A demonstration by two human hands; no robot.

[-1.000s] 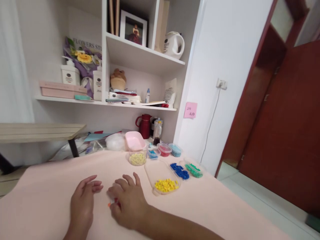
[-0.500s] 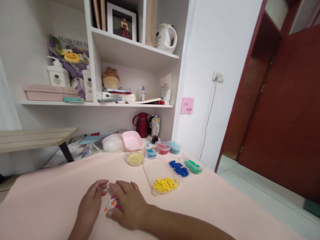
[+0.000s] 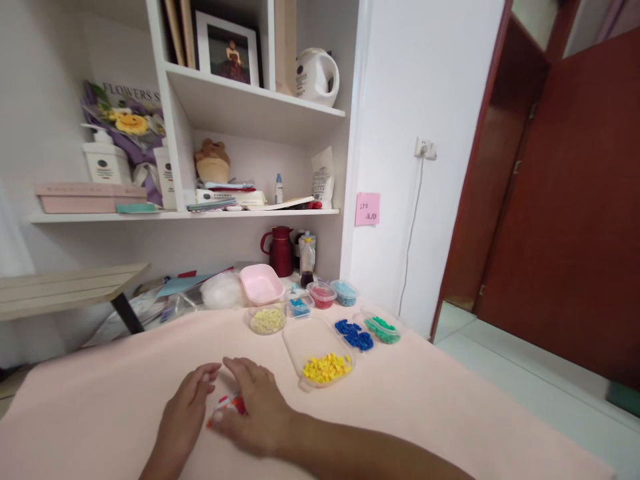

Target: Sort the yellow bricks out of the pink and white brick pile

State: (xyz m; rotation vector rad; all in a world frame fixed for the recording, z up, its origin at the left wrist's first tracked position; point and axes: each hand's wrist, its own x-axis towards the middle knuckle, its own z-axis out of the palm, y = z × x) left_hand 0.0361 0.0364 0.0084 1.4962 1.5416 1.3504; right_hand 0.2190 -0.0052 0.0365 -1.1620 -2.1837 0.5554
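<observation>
On the pink tabletop (image 3: 125, 393) a small cluster of white, orange and pinkish-red pieces (image 3: 231, 404) lies between my two hands. My left hand (image 3: 187, 407) rests at its left side, fingers curved inward and holding nothing. From the right my right hand (image 3: 257, 407) arches over the cluster, fingers apart and thumb at its near edge; it hides part of the pieces. Nearest to my right hand is a clear tub of yellow pieces (image 3: 326, 369). Behind that are dark blue pieces (image 3: 354, 335) and a tub of green pieces (image 3: 383, 329).
Farther back stand tubs of pale yellow (image 3: 268, 321), blue (image 3: 300, 305), red (image 3: 321, 294) and light blue pieces (image 3: 344, 292). A pink basin (image 3: 261, 285), a dark red jug (image 3: 281, 252) and a bottle (image 3: 307, 263) are behind them. Shelves (image 3: 255, 213) overhang the back.
My right hand has shifted slightly over the cluster, its thumb now covering more of the near edge. The pieces show differently between my hands. The whole view has turned slightly right.
</observation>
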